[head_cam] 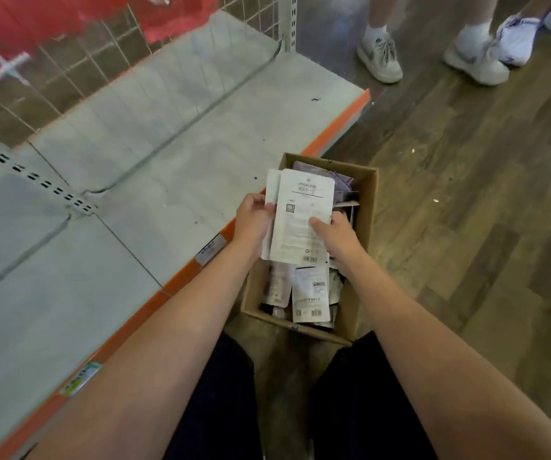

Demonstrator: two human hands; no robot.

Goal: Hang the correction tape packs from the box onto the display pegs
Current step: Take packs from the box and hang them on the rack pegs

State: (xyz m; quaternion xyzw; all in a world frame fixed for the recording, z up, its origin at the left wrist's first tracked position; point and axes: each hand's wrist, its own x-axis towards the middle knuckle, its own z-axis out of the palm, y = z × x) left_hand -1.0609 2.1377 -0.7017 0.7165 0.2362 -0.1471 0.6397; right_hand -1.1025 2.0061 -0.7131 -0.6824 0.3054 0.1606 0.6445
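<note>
- Standing over a cardboard box [363, 227] resting on the wooden floor [466, 210], dark trouser legs [221, 393] showing at the bottom edge.
- Reaching both bare forearms forward and down over the box.
- Gripping a small stack of correction tape packs [304, 217] just above the box: left hand [254, 220] pinching the stack's left edge with curled fingers, right hand [334, 234] clasping the right side, thumb pressing on the printed white back of the top pack.
- Showing barcode and small print on that top pack, text too blurred for reading.
- Lying loose inside the box beneath the stack: more packs [310, 293], white and purple, piled at mixed angles.
- Sitting just left of the box: a grey shelf [151, 161] with an orange front strip [201, 270] carrying price labels.
- Rising behind the shelf: a wire grid panel [78, 74] with white pegs [8, 66] sticking out, blurred.
- Standing further off on the floor: other people's feet in white sneakers [380, 58].
</note>
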